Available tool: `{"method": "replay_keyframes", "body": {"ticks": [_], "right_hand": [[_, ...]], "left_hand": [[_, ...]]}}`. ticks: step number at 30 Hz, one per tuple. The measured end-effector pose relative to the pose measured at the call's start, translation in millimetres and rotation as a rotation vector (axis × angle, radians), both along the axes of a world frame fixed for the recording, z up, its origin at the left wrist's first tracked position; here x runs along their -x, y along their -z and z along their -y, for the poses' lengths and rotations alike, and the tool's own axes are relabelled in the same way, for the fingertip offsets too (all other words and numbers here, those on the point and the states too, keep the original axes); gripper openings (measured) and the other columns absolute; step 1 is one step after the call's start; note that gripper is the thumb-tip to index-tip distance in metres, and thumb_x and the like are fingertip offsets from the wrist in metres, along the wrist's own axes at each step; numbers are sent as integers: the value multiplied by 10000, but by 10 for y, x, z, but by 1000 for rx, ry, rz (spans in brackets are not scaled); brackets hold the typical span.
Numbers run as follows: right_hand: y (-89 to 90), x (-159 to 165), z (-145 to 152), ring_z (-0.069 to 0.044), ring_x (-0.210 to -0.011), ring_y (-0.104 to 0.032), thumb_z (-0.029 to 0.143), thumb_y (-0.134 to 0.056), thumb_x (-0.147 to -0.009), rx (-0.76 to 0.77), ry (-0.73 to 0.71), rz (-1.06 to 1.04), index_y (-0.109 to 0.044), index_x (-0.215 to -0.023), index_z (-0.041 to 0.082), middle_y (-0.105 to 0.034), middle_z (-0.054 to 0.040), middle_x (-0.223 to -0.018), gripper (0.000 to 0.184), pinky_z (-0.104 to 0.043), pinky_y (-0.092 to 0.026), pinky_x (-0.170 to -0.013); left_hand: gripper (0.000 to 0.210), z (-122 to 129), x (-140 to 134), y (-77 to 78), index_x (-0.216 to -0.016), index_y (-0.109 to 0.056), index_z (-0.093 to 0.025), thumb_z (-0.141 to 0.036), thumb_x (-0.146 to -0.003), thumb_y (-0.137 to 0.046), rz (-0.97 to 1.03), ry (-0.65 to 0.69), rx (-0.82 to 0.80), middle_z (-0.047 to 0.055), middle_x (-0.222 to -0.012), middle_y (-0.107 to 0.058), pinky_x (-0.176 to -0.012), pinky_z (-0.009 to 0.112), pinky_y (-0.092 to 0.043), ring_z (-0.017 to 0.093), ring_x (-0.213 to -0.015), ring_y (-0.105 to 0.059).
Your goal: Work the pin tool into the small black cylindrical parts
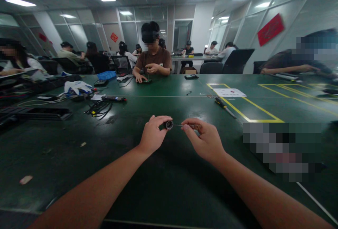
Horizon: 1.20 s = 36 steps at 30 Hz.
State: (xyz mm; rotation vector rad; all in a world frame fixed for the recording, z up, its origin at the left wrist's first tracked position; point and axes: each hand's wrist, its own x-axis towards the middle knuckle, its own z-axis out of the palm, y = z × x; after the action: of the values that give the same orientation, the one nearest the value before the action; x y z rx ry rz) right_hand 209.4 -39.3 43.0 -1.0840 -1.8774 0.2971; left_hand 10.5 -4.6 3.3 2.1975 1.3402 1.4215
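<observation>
Above the green counter [169, 193], we hold a small round part [169, 125] and a slim tool [195, 127] close together.
Our left hand [153, 135] pinches the dark small round part between thumb and fingers; our right hand [204, 139] grips the slim tool by its brownish handle, shaft aimed at the part, though we cannot tell whether the tip touches. Beyond our right hand lies a yellow-and-black screwdriver [224, 107]; to our left we see black cables [99, 110] and, farther back, white gloves [76, 87].
</observation>
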Motion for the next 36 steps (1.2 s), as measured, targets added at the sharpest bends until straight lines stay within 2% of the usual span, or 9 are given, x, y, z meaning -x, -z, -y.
{"method": "replay_keyframes", "body": {"ticks": [16,36], "right_hand": [[-12,-5,3,-209,-762,-742,273,-604,-934,5,-28,13,-739,-959,219,-786,-31,-850,148,-329,-546,-735],[-36,7,53,-193,-768,-767,235,-605,-932,-78,-57,-24,-732,-972,201,-803,-40,-871,137,-302,-573,-733]], "left_hand": [[299,3,2,0,-1072,-745,-272,-93,-833,-732,-11,-3,-6,27,-1178,-770,-1197,576,-332,228,-1137,-704],[303,17,1,-8,-1072,-741,-286,-77,-856,-699,-80,8,-33,5,-1178,-768,-1214,590,-296,205,-1118,-708]]}}
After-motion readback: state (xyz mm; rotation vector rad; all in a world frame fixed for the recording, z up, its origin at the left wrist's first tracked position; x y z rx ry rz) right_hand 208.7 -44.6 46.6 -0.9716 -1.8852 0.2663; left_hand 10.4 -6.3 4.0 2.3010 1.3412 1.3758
